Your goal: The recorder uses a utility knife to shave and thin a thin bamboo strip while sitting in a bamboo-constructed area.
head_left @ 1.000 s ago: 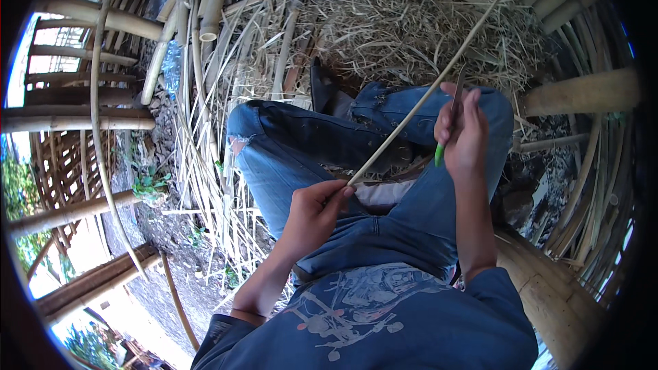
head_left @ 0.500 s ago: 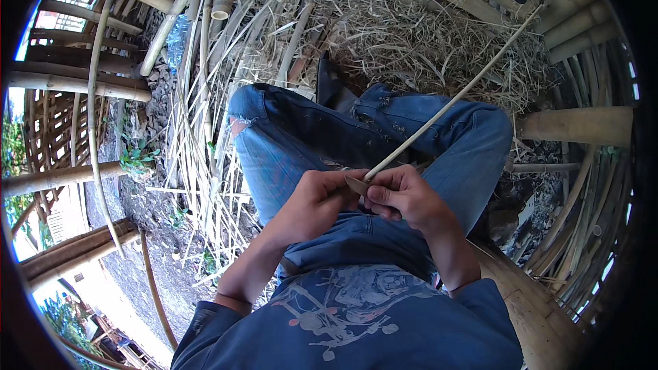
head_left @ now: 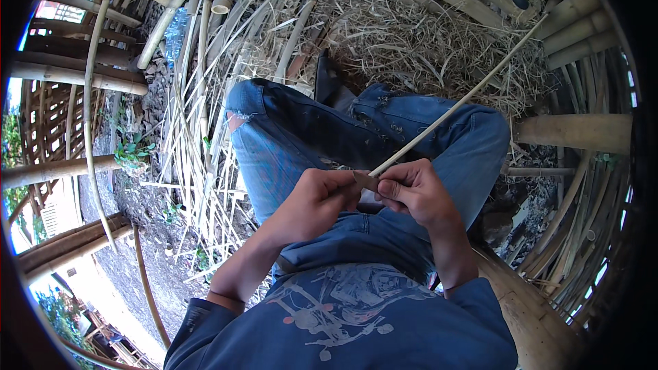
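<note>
Pale strip held over the lap, knife at its near end

Head view. Pale strip [head_left: 462,101]: long, slender, straw-coloured, nearly straight, its surface looking smooth. Near end covered by fingers and blade; exact finish there cannot be read.

Orientation: long axis diagonal, running from the hands away from the body and to the person's right. Far end points at the far right corner of the straw heap [head_left: 418,48], close to a stack of bamboo poles [head_left: 582,24]; whether it touches them cannot be told.

Position: near end above the lap, between the thighs; middle length passes across the right leg of the blue jeans [head_left: 274,137]; outer length lies over the straw heap toward its right edge.

Left hand [head_left: 319,199]: fingers closed, gripping the strip's near end. Right hand [head_left: 418,195]: fingers curled and closed on a knife [head_left: 366,181], thumb on the near side; handle hidden in the grasp. Blade dull grey-brown, set crosswise at the strip, its tip by the left fingertips.

Surroundings: loose split lengths [head_left: 199,144] scattered on the ground beyond the left knee.
</note>
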